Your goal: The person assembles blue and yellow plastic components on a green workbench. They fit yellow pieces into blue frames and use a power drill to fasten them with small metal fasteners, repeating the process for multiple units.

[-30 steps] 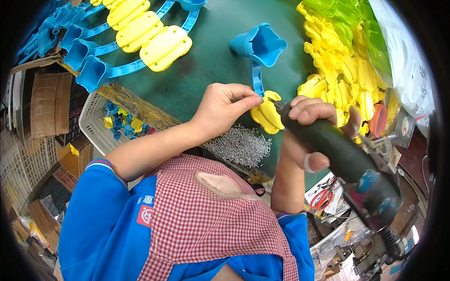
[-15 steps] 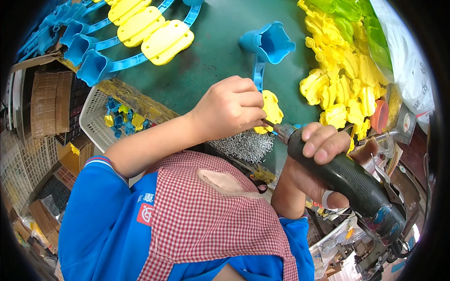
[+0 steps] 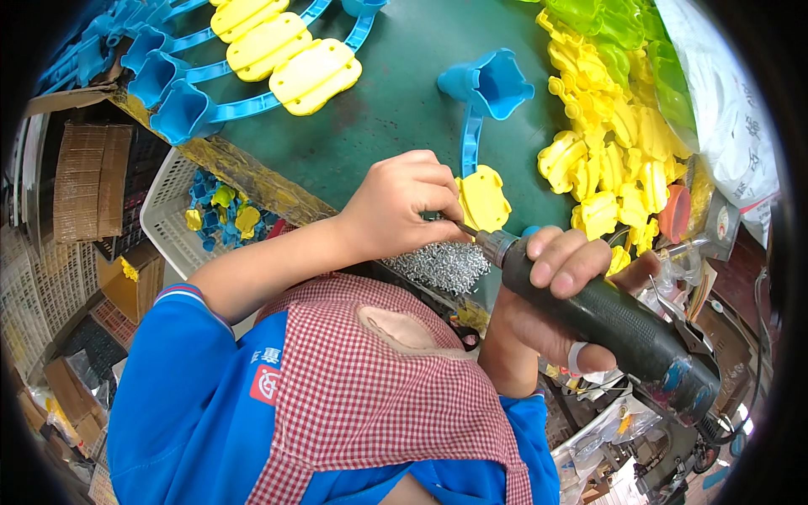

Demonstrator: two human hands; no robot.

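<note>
My right hand (image 3: 560, 290) grips a black electric screwdriver (image 3: 627, 332), its thumb and fingers wrapped round the body. The driver's bit points left, toward the pinched fingertips of my left hand (image 3: 402, 206). Whatever those fingertips hold at the bit's tip is too small and covered to make out. Just beyond them lies a yellow plastic plate (image 3: 485, 199), joined to a blue curved arm with a flared cup (image 3: 497, 84) at its far end. Under my left hand, a heap of small silvery screws (image 3: 442, 266) sits at the table's near edge.
Several joined blue-and-yellow pieces (image 3: 316, 76) lie at the far left of the green table (image 3: 396, 93). Loose yellow parts (image 3: 606, 151) are piled at the right, beside green ones (image 3: 602, 25) and a white plastic bag (image 3: 724, 109). A white basket (image 3: 172, 189) with small parts stands below the left edge.
The screwdriver and both hands have shifted slightly left. My left fingertips have drawn back from the yellow plate, and more of it shows now.
</note>
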